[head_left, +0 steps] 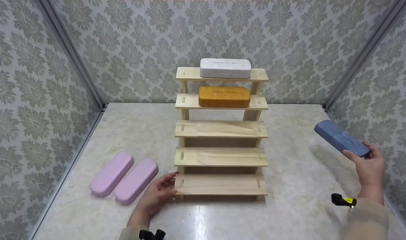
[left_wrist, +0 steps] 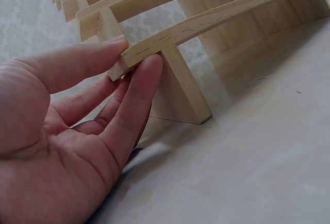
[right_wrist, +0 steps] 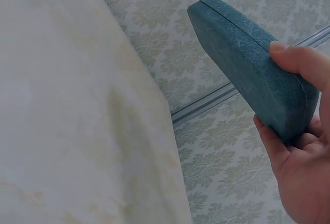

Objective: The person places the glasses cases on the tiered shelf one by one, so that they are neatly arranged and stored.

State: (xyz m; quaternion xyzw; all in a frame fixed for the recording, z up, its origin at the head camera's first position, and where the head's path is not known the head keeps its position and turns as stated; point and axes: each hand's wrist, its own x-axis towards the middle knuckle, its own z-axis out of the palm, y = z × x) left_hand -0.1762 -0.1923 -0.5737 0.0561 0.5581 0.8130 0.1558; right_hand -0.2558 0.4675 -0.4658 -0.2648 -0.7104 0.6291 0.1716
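A blue glasses case point(head_left: 341, 138) is held by one end in my right hand point(head_left: 371, 166), raised off the table at the right. In the right wrist view the thumb lies on the case's point(right_wrist: 252, 67) upper face near its seam, with fingers beneath. My left hand point(head_left: 158, 195) pinches the left end of the lowest board of a stepped wooden rack point(head_left: 221, 185). Seen from the left wrist, the thumb is above that board point(left_wrist: 206, 23) and fingers are under it. A white case point(head_left: 225, 68) sits on the top step, and a mustard-yellow case point(head_left: 224, 97) on the second.
Two pink cases point(head_left: 112, 174) lie side by side on the marbled table point(head_left: 299, 213), left of the rack. Patterned walls point(head_left: 129, 50) enclose the back and both sides. Grey metal strips point(head_left: 72, 56) run along the wall corners.
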